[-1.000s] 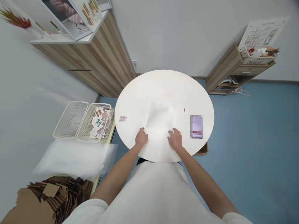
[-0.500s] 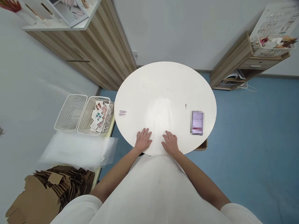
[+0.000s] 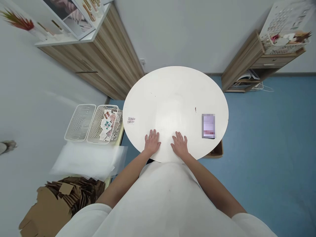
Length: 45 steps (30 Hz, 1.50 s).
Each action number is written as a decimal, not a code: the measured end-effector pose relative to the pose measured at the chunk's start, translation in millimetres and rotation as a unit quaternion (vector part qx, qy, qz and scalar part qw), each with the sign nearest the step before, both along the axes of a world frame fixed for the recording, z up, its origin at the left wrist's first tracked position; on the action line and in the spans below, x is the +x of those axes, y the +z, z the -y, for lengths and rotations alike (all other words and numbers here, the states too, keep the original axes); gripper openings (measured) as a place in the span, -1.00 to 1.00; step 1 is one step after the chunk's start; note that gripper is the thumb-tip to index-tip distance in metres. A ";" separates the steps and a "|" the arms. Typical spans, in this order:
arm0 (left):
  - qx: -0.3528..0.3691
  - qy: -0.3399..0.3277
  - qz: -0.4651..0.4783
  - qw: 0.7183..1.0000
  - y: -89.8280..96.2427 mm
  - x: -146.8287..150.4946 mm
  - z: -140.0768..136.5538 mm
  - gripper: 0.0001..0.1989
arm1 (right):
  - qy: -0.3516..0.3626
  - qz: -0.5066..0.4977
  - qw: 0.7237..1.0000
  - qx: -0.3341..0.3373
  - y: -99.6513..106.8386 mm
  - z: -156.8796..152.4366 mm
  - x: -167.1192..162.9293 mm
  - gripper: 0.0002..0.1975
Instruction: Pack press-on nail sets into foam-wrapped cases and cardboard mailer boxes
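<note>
Left hand (image 3: 152,142) and right hand (image 3: 180,144) splayed flat on white table (image 3: 174,87); wood-grain cabinet (image 3: 117,54) beyond, blue floor (image 3: 259,138) below.

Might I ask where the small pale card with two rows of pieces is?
In the head view, the card lies at left on the white rounded table, beyond the left hand.

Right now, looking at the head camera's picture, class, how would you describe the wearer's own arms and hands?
Both the left hand and right hand are bare, with no gloves; the fingers are slim and tapering. No watch or bracelet shows. The forearms are uncovered below the short, plain white sleeves of a white top.
</note>
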<state>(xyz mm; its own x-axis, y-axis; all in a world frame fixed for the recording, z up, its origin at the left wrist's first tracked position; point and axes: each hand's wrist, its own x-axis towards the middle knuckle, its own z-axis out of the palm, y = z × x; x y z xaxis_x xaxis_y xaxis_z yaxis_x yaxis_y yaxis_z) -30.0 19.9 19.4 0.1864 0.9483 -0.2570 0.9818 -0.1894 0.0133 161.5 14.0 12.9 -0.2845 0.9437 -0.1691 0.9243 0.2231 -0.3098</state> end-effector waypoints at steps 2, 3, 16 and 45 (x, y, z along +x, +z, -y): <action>-0.013 -0.010 -0.008 1.000 0.8 -0.3 3.9 -0.46 | -0.002 -0.004 1.000 -0.002 -2.4 5.3 -0.4 -0.65; -0.021 -0.016 -0.013 1.000 1.1 -0.6 5.7 -0.46 | -0.003 -0.006 1.000 -0.006 -4.0 7.4 -0.8 -0.65; -0.025 -0.001 0.026 0.999 -3.4 -2.7 19.8 -0.42 | -0.042 -0.043 0.998 -0.002 -5.3 13.5 -4.5 -0.59; -0.093 0.091 0.417 0.900 6.5 -129.3 -45.1 -0.59 | -0.323 -0.048 0.945 0.014 3.4 -34.1 -108.8 -0.40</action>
<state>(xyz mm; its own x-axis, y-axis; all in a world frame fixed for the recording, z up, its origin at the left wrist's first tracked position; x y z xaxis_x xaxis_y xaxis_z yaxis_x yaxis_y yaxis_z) -159.3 65.0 25.9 0.2340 0.9379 -0.2563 0.6301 0.0545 0.7746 52.8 48.0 16.3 0.3399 0.9294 -0.1436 0.8381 -0.3686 -0.4021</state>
